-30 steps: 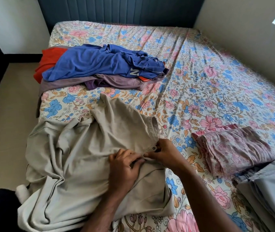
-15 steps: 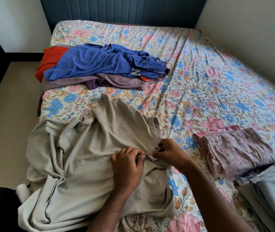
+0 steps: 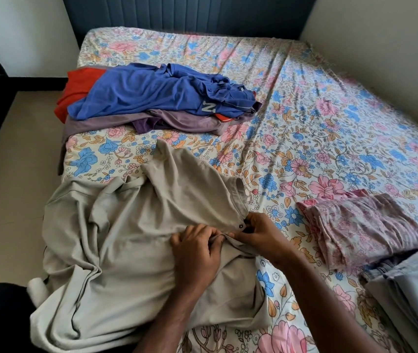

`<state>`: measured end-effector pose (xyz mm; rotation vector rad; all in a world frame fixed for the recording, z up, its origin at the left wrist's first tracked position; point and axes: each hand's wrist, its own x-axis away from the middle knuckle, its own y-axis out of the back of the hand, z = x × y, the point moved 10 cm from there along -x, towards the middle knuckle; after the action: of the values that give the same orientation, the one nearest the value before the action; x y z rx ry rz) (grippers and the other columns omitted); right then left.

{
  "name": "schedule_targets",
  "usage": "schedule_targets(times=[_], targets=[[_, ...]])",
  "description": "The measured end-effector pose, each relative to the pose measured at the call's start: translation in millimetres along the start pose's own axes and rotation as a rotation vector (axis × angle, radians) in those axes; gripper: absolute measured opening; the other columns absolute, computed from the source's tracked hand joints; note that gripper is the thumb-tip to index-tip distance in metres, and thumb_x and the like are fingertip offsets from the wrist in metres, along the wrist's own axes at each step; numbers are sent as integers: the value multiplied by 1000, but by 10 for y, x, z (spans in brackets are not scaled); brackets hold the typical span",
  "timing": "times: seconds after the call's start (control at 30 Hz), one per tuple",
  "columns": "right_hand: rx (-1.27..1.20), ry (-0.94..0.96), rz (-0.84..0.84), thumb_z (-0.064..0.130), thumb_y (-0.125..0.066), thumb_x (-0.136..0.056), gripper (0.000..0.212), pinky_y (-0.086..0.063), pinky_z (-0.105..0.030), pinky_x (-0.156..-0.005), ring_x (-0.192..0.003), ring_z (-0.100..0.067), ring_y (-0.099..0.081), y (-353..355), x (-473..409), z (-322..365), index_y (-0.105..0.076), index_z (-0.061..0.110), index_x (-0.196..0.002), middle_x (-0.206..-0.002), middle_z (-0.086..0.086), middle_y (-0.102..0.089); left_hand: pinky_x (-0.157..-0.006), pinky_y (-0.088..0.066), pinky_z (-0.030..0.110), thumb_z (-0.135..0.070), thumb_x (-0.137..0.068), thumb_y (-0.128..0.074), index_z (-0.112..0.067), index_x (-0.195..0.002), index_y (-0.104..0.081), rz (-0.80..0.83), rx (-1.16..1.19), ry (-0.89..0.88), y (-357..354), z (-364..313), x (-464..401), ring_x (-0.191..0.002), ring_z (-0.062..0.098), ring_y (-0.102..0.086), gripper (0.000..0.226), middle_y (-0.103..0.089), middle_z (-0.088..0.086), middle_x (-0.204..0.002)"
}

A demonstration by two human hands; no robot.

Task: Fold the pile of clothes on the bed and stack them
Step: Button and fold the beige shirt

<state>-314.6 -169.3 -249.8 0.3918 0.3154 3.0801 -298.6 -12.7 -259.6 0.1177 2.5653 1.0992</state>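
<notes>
Two hands are meeting at the waistband of the beige trousers in the lower middle of the frame: the left hand is curling its fingers over a fold of the fabric, and the right hand is pinching the band just beside a small dark button. The trousers are lying rumpled across the lower left part of the bed, with their crumpled lower end spilling past the bed's left edge toward the bottom left of the frame. A wide stretch of floral sheet is lying bare in the middle and upper right, running up to the wall on the right. The unfolded pile is sitting at upper left near the bed's left edge: a blue shirt on top, a red garment and a mauve garment showing beneath it. At right, a folded pink floral cloth is lying just beside folded grey clothes at the lower right corner
</notes>
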Motion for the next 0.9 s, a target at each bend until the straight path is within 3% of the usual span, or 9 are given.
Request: schedule_targets(times=[0.13, 0.37, 0.47, 0.57, 0.67, 0.8, 0.87, 0.9], targets=[[32, 65, -13, -4, -76, -86, 15, -59, -26, -77, -89, -17, -75, -27, 19, 48, -73, 6, -96, -96, -6, -79, -81, -30, 38, -45, -80, -57, -31, -80, -62, 16, 34, 39, -12, 37, -7, -89, 14, -58, 15, -61, -16, -82], [49, 29, -32, -2, -75, -88, 14, -61, -46, -89, -97, -29, -75, -28, 19, -38, -73, -2, -102, -100, -12, -78, -81, -32, 39, -41, -76, -65, -31, -77, -62, 18, 46, 75, -26, 64, -19, -91, 15, -58, 11, -63, -15, -80], [83, 2, -16, 1, -75, -89, 12, -60, -46, -88, -94, -27, -75, -8, 6, -53, -72, -1, -100, -98, -12, -78, -82, -34, 40, -42, -77, -65, -31, -78, -63, 28, 40, 79, -31, 59, -23, -91, 15, -58, 11, -63, -15, -82], [171, -12, 32, 18, -75, -93, 15, -61, -39, -75, -81, -20, -72, 21, 9, -18, -72, 6, -102, -90, -6, -77, -81, -32, 39, -44, -79, -63, -31, -80, -63, 40, 2, 72, -40, 41, -29, -92, 16, -59, 13, -64, -15, -83], [313, 16, 94, 35, -73, -94, 27, -48, -28, -59, -65, -12, -61, 73, 59, 107, -69, 8, -100, -77, 1, -70, -79, -31, 39, -46, -80, -60, -31, -82, -62, 59, -52, 59, -48, 18, -24, -92, 18, -58, 15, -63, -13, -84], [445, 58, 153, 26, -82, -86, 25, -60, -31, -75, -84, -12, -74, 222, 139, 170, -74, 17, -108, -93, 1, -78, -75, -28, 37, -40, -75, -56, -32, -83, -58, 47, -80, 37, 15, -65, -18, -91, 17, -58, 12, -62, -15, -83], [307, 26, 82, 28, -78, -89, 19, -57, -38, -78, -83, -18, -72, 308, 137, 109, -76, 14, -102, -92, -9, -77, -76, -26, 36, -47, -73, -55, -37, -94, -61, 66, -90, 10, 19, -145, -39, -97, 12, -57, 23, -63, -19, -90], [230, 5, 57, 34, -74, -91, 23, -54, -41, -72, -77, -23, -69, 305, 128, 72, -77, 12, -98, -90, -16, -75, -78, -27, 36, -54, -74, -55, -40, -100, -63, 79, -89, -4, 11, -187, -57, -100, 8, -55, 31, -63, -21, -95]])
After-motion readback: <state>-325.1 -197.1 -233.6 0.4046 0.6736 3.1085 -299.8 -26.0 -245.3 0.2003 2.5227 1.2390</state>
